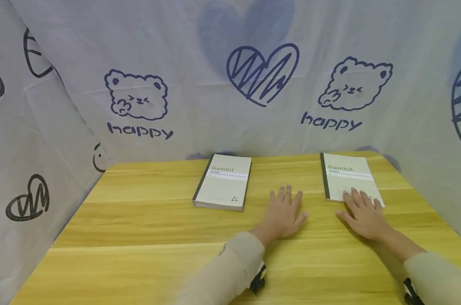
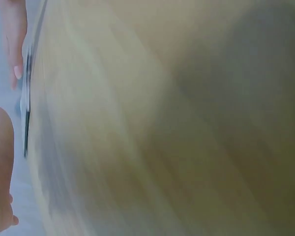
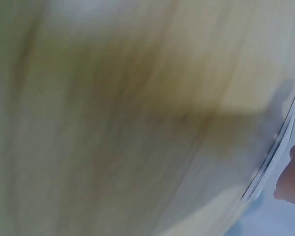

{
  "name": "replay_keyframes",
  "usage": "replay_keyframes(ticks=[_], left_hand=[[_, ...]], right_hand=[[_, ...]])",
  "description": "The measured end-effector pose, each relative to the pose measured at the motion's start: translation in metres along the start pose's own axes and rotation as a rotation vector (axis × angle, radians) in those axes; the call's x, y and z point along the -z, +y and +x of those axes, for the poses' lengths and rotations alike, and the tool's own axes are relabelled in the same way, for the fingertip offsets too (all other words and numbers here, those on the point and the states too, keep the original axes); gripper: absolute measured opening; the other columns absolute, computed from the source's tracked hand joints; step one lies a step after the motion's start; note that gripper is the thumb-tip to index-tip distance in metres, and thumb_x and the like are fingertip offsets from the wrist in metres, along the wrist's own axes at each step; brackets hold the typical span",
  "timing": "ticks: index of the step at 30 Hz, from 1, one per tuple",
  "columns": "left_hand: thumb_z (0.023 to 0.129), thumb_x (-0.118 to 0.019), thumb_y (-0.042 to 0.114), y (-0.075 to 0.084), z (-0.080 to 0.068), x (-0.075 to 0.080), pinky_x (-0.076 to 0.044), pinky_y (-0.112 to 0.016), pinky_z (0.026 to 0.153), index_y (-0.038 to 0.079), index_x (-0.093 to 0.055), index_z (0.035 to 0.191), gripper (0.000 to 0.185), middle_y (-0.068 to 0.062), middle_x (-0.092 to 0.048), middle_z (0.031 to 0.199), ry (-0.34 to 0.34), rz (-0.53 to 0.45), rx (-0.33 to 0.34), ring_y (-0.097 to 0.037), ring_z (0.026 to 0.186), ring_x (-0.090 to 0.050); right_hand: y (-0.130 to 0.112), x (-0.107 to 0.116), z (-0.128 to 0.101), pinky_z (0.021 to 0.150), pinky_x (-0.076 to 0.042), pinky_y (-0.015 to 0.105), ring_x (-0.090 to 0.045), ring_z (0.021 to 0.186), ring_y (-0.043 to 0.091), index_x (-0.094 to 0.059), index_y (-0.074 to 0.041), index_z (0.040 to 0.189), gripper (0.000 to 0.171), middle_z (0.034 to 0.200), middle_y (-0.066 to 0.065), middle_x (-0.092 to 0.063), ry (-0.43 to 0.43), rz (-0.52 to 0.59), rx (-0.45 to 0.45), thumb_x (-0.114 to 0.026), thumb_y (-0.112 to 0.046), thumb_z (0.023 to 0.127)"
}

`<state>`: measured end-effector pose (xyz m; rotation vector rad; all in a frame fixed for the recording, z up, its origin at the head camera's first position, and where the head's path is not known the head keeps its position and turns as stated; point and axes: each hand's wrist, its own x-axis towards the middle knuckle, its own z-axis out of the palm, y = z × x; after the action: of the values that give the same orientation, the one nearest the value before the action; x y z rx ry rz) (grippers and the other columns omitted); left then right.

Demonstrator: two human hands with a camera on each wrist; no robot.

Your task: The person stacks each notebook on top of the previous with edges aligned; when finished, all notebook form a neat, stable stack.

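Right-hand cream paper notebook with dark spine binding and "Gambit" printed on the cover (image 1: pixel 348 180): closed, flat on the wooden table, cover up, spine to the left, set near the far right corner, slightly skewed. Its near edge lies under the fingertips of the right hand (image 1: pixel 364 214). The right wrist view shows only a blurred sliver of the notebook's edge (image 3: pixel 278 145); no cover detail legible there.

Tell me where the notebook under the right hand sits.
Head view: the right notebook lies at the table's far right, the right hand resting on its near corner.
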<state>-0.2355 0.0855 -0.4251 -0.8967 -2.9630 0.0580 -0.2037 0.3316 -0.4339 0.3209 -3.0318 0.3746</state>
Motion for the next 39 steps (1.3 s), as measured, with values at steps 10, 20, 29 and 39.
replay_keyframes(ticks=[10, 20, 29, 39], left_hand=[[0.093, -0.009, 0.062, 0.049, 0.009, 0.001, -0.019, -0.044, 0.116, 0.025, -0.011, 0.15, 0.068, -0.003, -0.012, 0.157, -0.045, 0.041, -0.067, -0.02, 0.144, -0.015], [0.092, -0.008, 0.064, 0.067, 0.013, -0.005, -0.016, -0.041, 0.117, 0.024, -0.012, 0.15, 0.071, -0.002, -0.009, 0.157, -0.106, -0.001, -0.072, -0.019, 0.145, -0.011], [0.091, -0.01, 0.066, 0.06, 0.025, -0.008, -0.014, -0.036, 0.118, 0.019, -0.007, 0.15, 0.075, 0.005, -0.007, 0.157, -0.11, 0.049, -0.05, -0.012, 0.145, -0.009], [0.093, -0.01, 0.062, 0.055, 0.032, -0.011, -0.01, -0.032, 0.118, 0.021, -0.009, 0.15, 0.07, 0.006, -0.003, 0.157, -0.09, 0.039, -0.092, -0.01, 0.145, -0.006]], right_hand=[[0.054, 0.005, -0.02, 0.093, -0.013, 0.074, -0.014, 0.125, 0.061, -0.022, 0.017, 0.138, 0.073, 0.139, 0.046, -0.013, -0.031, -0.029, -0.073, -0.032, -0.044, 0.099], [0.059, 0.008, -0.022, 0.095, -0.021, 0.071, -0.02, 0.125, 0.061, -0.024, 0.023, 0.133, 0.073, 0.136, 0.046, -0.022, -0.051, -0.026, -0.051, -0.037, -0.039, 0.098], [0.05, 0.006, -0.022, 0.101, -0.018, 0.067, -0.018, 0.125, 0.063, -0.027, 0.026, 0.13, 0.072, 0.135, 0.048, -0.021, -0.028, 0.074, 0.007, -0.045, -0.035, 0.096], [0.03, 0.004, -0.018, 0.102, -0.017, 0.069, -0.013, 0.129, 0.061, -0.026, 0.022, 0.134, 0.076, 0.14, 0.044, -0.016, -0.084, 0.152, -0.011, -0.047, -0.039, 0.095]])
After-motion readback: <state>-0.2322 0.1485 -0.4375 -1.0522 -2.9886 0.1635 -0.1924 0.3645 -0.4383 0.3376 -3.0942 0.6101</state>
